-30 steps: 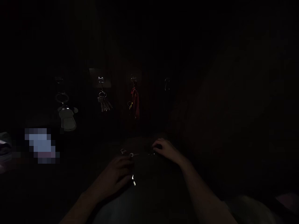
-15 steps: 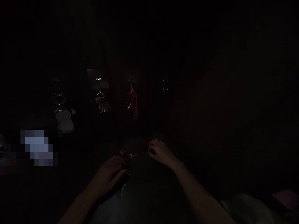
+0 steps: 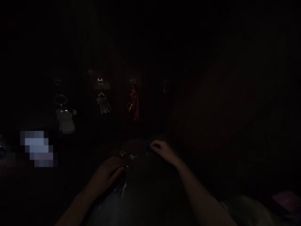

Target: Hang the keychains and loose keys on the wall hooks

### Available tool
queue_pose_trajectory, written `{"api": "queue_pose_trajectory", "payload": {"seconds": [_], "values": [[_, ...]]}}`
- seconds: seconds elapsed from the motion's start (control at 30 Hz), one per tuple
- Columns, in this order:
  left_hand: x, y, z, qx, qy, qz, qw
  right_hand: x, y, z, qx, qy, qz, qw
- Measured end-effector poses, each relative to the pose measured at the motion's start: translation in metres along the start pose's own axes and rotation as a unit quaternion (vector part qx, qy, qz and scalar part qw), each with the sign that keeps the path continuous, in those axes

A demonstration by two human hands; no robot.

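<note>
It is very dark. My left hand [image 3: 110,172] rests low over the surface, thumb and fingers a little apart, beside some loose keys. A key [image 3: 124,190] lies just below its thumb, and a metal ring [image 3: 127,170] shows at the fingertips. Farther out are another key [image 3: 133,156] and a small metal ring [image 3: 122,153]. To the right, my right hand [image 3: 163,151] has thumb and forefinger pinched together; what sits between the tips is too dark to make out. Small shiny bits [image 3: 148,153] lie just below those fingertips.
On the dark upright face hang a large keyring with a pale tag [image 3: 66,121], a bunch of keys [image 3: 104,106] and a red strap [image 3: 135,105]. A bare hook [image 3: 166,85] is farther right. Pink cloth-like stuff [image 3: 287,201] shows at lower right.
My right hand's fingers have drawn into a pinch and lifted off the small shiny bits, which now show. My left hand has shifted slightly left, uncovering more of the ring and keys.
</note>
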State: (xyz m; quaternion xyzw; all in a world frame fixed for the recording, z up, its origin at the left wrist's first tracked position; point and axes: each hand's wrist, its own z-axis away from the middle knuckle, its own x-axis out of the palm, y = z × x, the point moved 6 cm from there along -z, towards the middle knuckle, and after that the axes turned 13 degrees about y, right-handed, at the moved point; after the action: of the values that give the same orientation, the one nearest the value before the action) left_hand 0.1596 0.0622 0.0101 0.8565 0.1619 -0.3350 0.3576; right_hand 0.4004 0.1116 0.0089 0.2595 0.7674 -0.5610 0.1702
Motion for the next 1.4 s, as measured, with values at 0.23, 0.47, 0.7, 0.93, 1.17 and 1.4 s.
{"api": "queue_pose_trajectory", "payload": {"seconds": [0.23, 0.47, 0.7, 0.93, 1.17, 1.4], "values": [[0.0, 0.0, 0.0, -0.013, -0.009, 0.019, 1.0, 0.015, -0.014, 0.014, -0.16, -0.112, 0.126, 0.973], [0.001, -0.004, 0.0, -0.028, -0.006, 0.013, 1.0, 0.014, -0.02, 0.017, -0.177, -0.104, 0.191, 0.96], [0.0, -0.007, 0.002, -0.039, 0.013, 0.023, 0.999, -0.006, -0.02, 0.001, -0.068, 0.084, -0.036, 0.994], [0.0, -0.014, 0.002, -0.065, 0.017, 0.022, 0.998, -0.04, -0.03, -0.014, 0.034, 0.21, -0.217, 0.953], [0.0, -0.013, 0.002, -0.086, 0.01, 0.033, 0.996, -0.083, -0.062, -0.048, -0.03, 0.344, -0.27, 0.899], [0.001, -0.014, 0.002, -0.091, 0.001, 0.049, 0.995, -0.119, -0.082, -0.081, -0.075, 0.433, -0.258, 0.861]]}}
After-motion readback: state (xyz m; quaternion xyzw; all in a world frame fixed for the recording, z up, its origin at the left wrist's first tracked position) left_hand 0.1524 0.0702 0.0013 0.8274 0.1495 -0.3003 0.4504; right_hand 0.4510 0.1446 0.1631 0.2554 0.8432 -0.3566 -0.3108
